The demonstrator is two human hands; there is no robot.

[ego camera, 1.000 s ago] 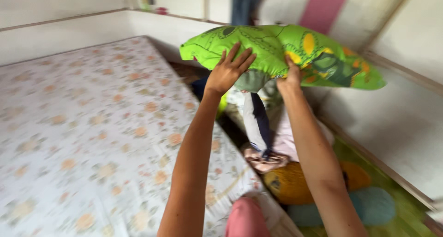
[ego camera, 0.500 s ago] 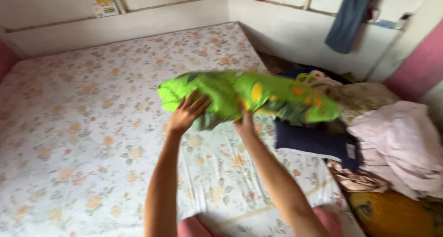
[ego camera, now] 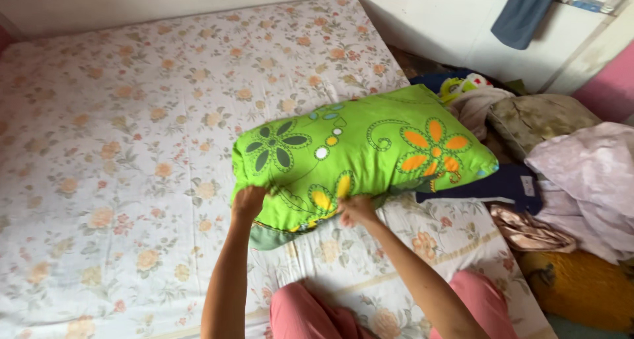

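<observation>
Across a floral-sheeted mattress [ego camera: 119, 134], a bright green pillow with orange and dark flower prints [ego camera: 356, 154] lay flat, its near edge gripped by the left hand [ego camera: 249, 202] and right hand [ego camera: 357, 209].

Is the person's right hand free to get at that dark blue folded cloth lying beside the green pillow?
Probably not at once. The right hand grips the near edge of the green pillow, as does the left hand, and the pillow's far corner overlaps the dark blue cloth. Nothing else seems to block it.
</observation>
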